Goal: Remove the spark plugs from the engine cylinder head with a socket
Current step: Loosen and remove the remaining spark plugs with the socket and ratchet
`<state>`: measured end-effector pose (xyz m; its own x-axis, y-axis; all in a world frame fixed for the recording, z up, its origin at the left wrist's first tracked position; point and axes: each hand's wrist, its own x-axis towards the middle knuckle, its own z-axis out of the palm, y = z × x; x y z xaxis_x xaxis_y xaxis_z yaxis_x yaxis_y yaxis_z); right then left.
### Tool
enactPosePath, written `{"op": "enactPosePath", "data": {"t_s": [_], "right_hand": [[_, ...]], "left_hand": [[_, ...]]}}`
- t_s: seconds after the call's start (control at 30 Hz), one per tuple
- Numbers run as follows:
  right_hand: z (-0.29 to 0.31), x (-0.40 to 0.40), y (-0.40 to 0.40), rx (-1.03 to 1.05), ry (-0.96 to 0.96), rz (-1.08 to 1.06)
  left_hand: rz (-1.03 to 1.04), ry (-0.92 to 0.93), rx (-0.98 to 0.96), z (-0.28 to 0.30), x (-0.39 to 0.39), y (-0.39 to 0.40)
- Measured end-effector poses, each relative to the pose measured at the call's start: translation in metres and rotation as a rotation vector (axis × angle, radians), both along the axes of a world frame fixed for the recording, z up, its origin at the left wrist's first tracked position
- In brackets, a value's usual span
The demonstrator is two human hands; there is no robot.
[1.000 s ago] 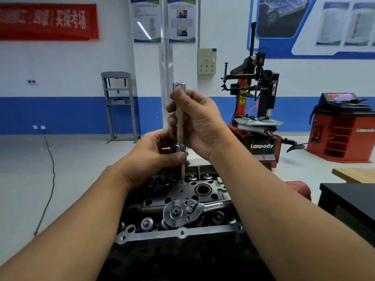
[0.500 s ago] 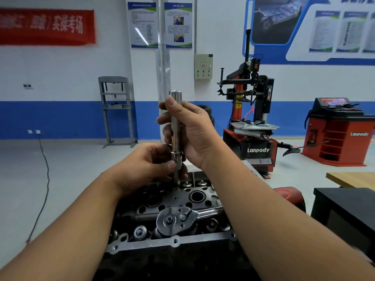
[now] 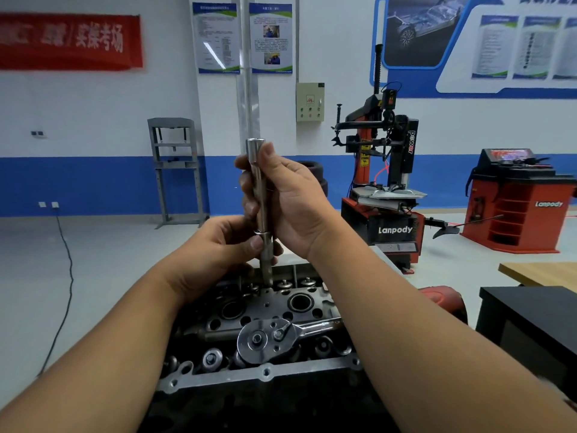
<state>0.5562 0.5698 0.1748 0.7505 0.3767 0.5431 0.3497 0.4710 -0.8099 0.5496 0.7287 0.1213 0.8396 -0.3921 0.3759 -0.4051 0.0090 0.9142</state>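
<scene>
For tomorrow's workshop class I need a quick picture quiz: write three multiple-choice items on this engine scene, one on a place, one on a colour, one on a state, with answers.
1. Where does the ratchet wrench lie?
A. On the cylinder head
B. On the floor
C. In the right hand

2. What colour is the wall band behind the hands?
A. Green
B. Blue
C. Yellow

3. How is the long socket held?
A. Lying flat, untouched
B. By one hand only
C. Upright, by both hands

Answers: 1 A, it rests on the head, near its front edge. 2 B, a blue strip runs along the wall. 3 C, the right hand grips the upper part and the left hand pinches the lower part.
</scene>
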Motion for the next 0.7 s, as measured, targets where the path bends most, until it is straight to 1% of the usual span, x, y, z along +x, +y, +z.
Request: {"op": "enactPosePath", "data": {"t_s": [0.1,0.2,0.33,0.4,0.5,0.57,0.7], "right_hand": [[0.0004,0.0003,-0.0007,0.021,0.020,0.007],[-0.0001,0.0022,-0.0021,0.079,0.026,-0.008],[0.0010,0.0031,-0.0017,0.090,0.027,0.023],[0.0022,0.0029,-0.0013,0.082,0.037,0.060],[0.0023,0.0031,-0.0008,0.070,0.058,0.087],[0.0012,0.0033,-0.0010,0.057,0.060,0.057],[-0.0011,0.0047,-0.0025,0.059,-0.028,0.038]], "left_hand": [[0.048,-0.023,0.010,-0.0017,-0.0005,-0.0010],[0.053,-0.019,-0.012,-0.0007,-0.0009,-0.0020],[-0.060,0.044,-0.053,0.0020,-0.0029,-0.0014],[-0.083,0.057,-0.068,0.0017,-0.0026,-0.0004],[-0.033,0.019,-0.065,-0.0006,-0.0007,0.0006],[-0.001,0.001,-0.057,-0.0017,-0.0006,0.0002],[0.047,-0.020,-0.032,-0.0005,-0.0012,-0.0017]]}}
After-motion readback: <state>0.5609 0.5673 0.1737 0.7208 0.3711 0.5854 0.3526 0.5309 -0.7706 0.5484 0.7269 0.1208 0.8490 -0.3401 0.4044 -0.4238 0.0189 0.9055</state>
